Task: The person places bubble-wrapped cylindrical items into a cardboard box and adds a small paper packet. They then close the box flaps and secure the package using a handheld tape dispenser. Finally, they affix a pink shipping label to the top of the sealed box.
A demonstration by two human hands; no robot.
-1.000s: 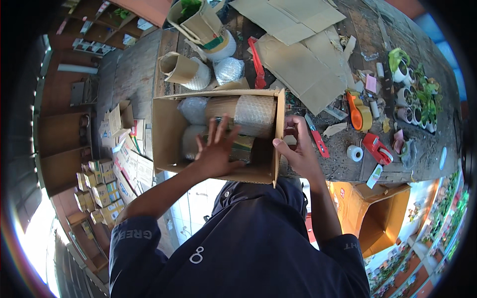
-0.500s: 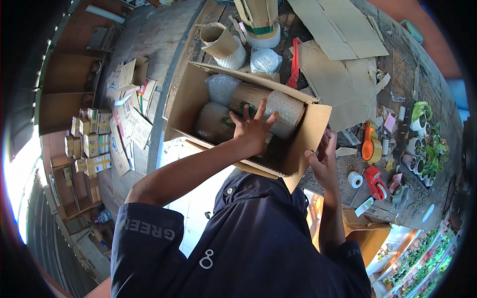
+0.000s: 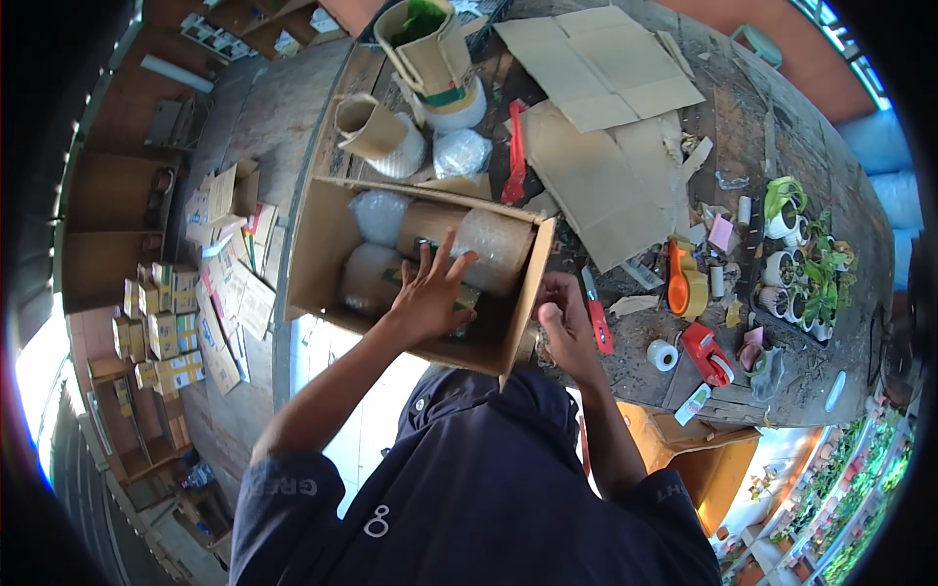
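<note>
An open cardboard box [image 3: 303, 249] in front of me holds rolls of brown cardboard and bubble wrap. One long wrapped roll [image 3: 493, 249] lies along its far side, a shorter wrapped roll [image 3: 369, 278] lies nearer, and a bubble-wrapped bundle [image 3: 379, 217] fills the far left corner. My left hand [image 3: 430, 298] rests over the rolls with fingers spread, hiding part of them. Just outside the box's right flap [image 3: 531, 288] is my right hand [image 3: 567, 327], its fingers loosely bent and apart, with nothing visible in it.
Behind the box stand wrapped tubes [image 3: 430, 63] and a bubble-wrapped ball [image 3: 461, 153]. A red tool [image 3: 515, 151], flat cardboard [image 3: 606, 186], a red-handled cutter [image 3: 598, 322], an orange tape dispenser [image 3: 679, 278], a red one [image 3: 705, 354] and potted plants [image 3: 782, 269] lie rightward.
The view has shifted, so the table things sit further left. The right flap stands more upright, and the red-handled cutter shows beside my right hand. My left hand stays spread over the rolls.
</note>
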